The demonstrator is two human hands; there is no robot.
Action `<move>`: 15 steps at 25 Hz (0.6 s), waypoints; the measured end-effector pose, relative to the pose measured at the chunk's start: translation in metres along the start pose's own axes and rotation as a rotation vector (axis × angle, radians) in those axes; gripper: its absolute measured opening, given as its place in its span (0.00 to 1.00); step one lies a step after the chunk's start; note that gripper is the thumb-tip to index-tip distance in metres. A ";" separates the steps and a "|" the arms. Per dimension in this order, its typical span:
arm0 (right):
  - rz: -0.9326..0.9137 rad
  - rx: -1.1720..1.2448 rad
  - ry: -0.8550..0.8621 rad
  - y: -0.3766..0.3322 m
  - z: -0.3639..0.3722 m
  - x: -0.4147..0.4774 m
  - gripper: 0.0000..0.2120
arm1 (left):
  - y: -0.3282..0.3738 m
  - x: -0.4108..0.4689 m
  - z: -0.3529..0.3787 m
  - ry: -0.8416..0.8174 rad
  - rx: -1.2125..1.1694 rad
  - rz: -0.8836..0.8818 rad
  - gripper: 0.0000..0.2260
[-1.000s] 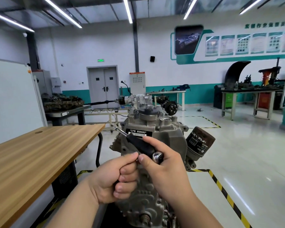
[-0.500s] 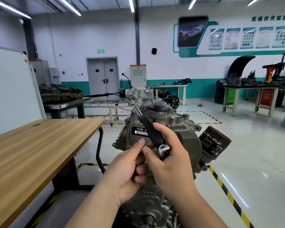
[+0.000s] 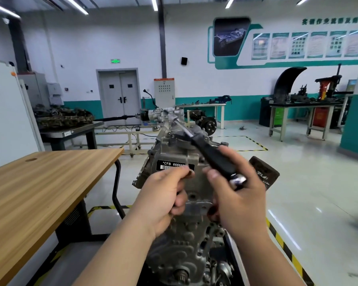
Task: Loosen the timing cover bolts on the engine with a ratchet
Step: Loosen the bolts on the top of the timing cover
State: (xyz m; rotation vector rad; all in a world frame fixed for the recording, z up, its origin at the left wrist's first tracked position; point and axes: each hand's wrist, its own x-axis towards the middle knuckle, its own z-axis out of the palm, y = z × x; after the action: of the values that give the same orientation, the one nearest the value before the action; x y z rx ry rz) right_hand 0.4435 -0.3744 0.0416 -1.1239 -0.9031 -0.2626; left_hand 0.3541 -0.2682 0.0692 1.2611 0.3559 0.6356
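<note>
Risk: the ratchet (image 3: 215, 159), gripped by fingers of the right hand (image 3: 242, 203), may slip off poorly seated engine (image 3: 174, 149) bolts; the left hand (image 3: 163, 195) fingers are curled, contents indiscernible.

Ceiling strip lights (image 3: 154, 3) are shining on white walls (image 3: 136, 38) edged with a teal band (image 3: 246, 109). A grey double door (image 3: 120, 96) is standing closed beneath a green exit sign (image 3: 115, 61). A wooden table (image 3: 39, 182) is sitting at left, a metal workbench (image 3: 302, 104) is standing at right, and the glossy floor (image 3: 318, 193) is reflecting light beside yellow-black tape (image 3: 279, 238).
</note>
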 end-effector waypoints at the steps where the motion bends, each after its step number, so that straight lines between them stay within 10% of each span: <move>1: 0.106 0.125 0.086 0.005 -0.017 0.004 0.19 | 0.004 0.005 0.006 0.007 0.090 0.043 0.09; 5: 0.338 0.552 0.385 0.034 -0.054 0.008 0.14 | 0.016 0.031 0.023 0.091 0.771 0.289 0.11; 15: 0.409 0.766 0.504 0.056 -0.018 0.015 0.13 | 0.061 0.071 0.043 0.097 1.704 0.635 0.13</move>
State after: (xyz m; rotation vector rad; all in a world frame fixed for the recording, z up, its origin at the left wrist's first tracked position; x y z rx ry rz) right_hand 0.4957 -0.3607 0.0130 -0.4630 -0.2540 0.1376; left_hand 0.4191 -0.2471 0.1465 3.0535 0.6094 0.9370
